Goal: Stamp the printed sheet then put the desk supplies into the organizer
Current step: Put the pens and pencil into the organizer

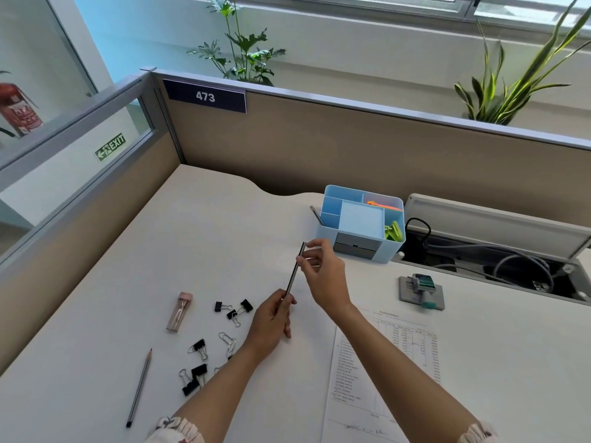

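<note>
Pencil passing between my hands above the counter, on its way to the organizer.

Head view: my left hand pinches the lower end, my right hand pinches the upper. Stamping looks done, since the stamp sits beside the printed sheet. Next, I judge, my right hand carries it to a slot; binder clips and another pencil wait.

Matt desk, plastic and metal supplies

The desk looks smooth and matt; the organizer is glossy light-blue plastic; the binder clips are black with shiny wire handles; the printed sheet is thin paper; the partition looks cloth-covered.
</note>
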The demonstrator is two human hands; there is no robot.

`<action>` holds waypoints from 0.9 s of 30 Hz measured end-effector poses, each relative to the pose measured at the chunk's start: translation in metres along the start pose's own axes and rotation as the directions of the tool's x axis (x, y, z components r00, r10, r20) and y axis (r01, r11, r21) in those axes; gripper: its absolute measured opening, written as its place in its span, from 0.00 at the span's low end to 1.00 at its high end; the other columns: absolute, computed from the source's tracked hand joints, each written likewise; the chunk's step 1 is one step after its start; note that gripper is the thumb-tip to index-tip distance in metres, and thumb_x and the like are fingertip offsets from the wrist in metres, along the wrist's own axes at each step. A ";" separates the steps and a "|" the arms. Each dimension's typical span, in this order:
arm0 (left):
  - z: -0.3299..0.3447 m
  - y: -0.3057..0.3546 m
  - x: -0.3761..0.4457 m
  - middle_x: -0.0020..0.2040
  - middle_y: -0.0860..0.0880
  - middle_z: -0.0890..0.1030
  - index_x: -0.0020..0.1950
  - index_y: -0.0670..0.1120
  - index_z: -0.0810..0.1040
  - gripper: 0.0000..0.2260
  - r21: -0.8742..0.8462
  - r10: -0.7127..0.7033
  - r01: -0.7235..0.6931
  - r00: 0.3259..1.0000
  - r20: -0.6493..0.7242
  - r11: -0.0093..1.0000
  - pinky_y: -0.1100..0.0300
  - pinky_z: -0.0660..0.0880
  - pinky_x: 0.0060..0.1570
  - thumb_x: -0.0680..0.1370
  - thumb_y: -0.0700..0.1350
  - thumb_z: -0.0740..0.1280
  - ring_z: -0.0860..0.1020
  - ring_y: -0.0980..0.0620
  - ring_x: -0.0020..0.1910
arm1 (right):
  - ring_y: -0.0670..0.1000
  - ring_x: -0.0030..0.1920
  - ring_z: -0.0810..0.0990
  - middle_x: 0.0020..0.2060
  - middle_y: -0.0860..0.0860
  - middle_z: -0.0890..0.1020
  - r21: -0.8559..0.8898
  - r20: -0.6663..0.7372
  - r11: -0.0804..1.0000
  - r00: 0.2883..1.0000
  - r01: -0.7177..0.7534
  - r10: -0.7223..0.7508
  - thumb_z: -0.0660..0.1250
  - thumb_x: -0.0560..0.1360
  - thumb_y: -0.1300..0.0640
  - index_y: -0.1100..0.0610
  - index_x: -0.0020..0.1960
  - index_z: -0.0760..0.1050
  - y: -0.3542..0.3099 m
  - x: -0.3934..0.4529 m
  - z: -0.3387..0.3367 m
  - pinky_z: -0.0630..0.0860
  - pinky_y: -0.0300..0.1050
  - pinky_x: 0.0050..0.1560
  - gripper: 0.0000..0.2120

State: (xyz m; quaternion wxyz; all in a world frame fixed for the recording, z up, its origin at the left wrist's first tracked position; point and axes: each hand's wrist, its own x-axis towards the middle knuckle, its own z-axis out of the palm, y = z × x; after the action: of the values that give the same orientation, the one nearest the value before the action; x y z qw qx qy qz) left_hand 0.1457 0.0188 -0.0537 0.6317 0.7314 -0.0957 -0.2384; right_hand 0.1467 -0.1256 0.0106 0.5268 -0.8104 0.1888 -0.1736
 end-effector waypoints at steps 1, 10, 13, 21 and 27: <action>-0.001 0.000 0.000 0.28 0.46 0.68 0.49 0.44 0.77 0.10 0.004 -0.001 0.000 1.000 0.007 1.000 0.54 0.75 0.30 0.84 0.46 0.59 0.70 0.49 0.27 | 0.45 0.45 0.83 0.45 0.49 0.84 0.015 -0.006 1.000 1.000 0.000 0.000 0.70 0.76 0.59 0.53 0.59 0.71 0.000 0.001 -0.002 0.79 0.32 0.46 0.13; -0.001 -0.002 0.003 0.30 0.47 0.72 0.50 0.46 0.80 0.06 0.028 -0.030 0.029 0.999 0.033 0.999 0.44 0.82 0.39 0.79 0.47 0.68 0.76 0.50 0.27 | 0.45 0.45 0.82 0.44 0.47 0.82 0.096 -0.189 0.991 0.979 0.096 -0.077 0.68 0.78 0.59 0.53 0.60 0.72 -0.011 0.002 -0.019 0.78 0.32 0.47 0.12; -0.001 -0.003 0.003 0.32 0.48 0.72 0.49 0.46 0.80 0.04 0.052 -0.034 0.033 0.999 0.019 0.998 0.44 0.82 0.39 0.77 0.46 0.71 0.77 0.50 0.28 | 0.47 0.46 0.83 0.47 0.51 0.82 0.109 -0.383 0.971 0.911 0.211 -0.155 0.67 0.78 0.58 0.56 0.59 0.72 -0.024 0.014 -0.038 0.80 0.36 0.48 0.11; -0.001 -0.001 0.001 0.31 0.49 0.71 0.49 0.43 0.80 0.04 0.062 -0.034 0.034 0.999 0.010 0.998 0.44 0.82 0.37 0.78 0.44 0.70 0.77 0.50 0.27 | 0.49 0.48 0.82 0.48 0.55 0.82 -0.079 -0.604 0.913 0.709 0.401 -0.364 0.65 0.80 0.59 0.59 0.58 0.73 -0.037 0.045 -0.079 0.78 0.35 0.49 0.08; -0.001 0.000 0.001 0.31 0.48 0.71 0.48 0.42 0.80 0.05 0.051 -0.035 0.035 0.999 0.010 0.998 0.46 0.82 0.37 0.78 0.43 0.70 0.76 0.50 0.28 | 0.47 0.50 0.81 0.52 0.53 0.82 -0.278 -0.329 0.880 0.823 0.384 -0.463 0.62 0.81 0.58 0.58 0.60 0.75 -0.019 0.051 -0.074 0.80 0.36 0.50 0.10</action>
State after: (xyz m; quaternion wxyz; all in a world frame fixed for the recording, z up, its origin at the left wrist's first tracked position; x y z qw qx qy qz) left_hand 0.1472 0.0193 -0.0535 0.6079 0.7477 -0.0922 -0.2508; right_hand 0.1580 -0.2022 0.0605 0.3433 -0.8301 0.1193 -0.4228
